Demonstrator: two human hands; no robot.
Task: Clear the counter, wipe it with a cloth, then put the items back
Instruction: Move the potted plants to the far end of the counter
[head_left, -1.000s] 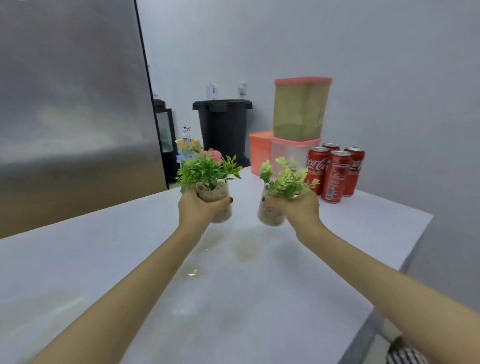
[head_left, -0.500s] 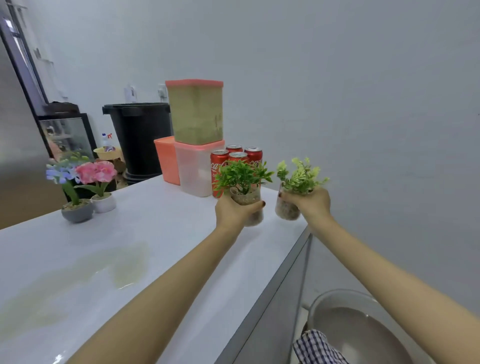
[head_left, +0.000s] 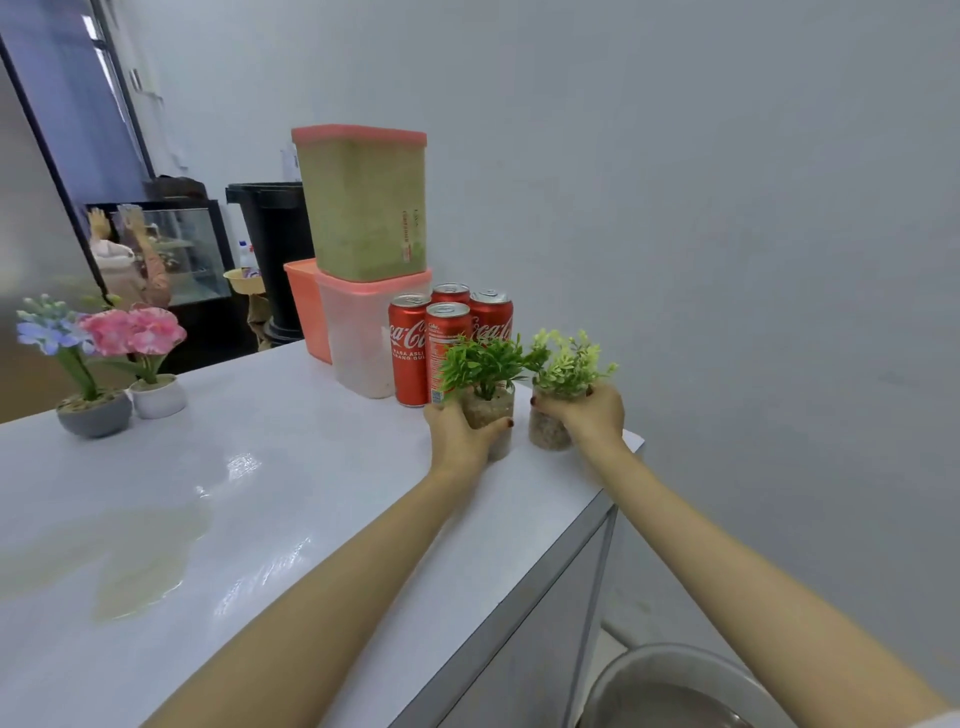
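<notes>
Hands low at the tabletop's (head_left: 311, 467) far right corner: left hand (head_left: 460, 434) wraps the dark-green sprig in its clear pebble-filled pot (head_left: 485, 400), right hand (head_left: 589, 413) grips the pale-green twin pot (head_left: 558, 402). Both sit beside the four red cola cans (head_left: 441, 343), likely parked clear of the smeared middle for wiping.

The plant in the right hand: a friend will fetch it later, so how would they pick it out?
Go to the counter's far right corner, past the red cans. Two small plants stand there; it is the outer one, nearest the edge, held by the right hand. Its leaves are paler, yellowish green.
</notes>
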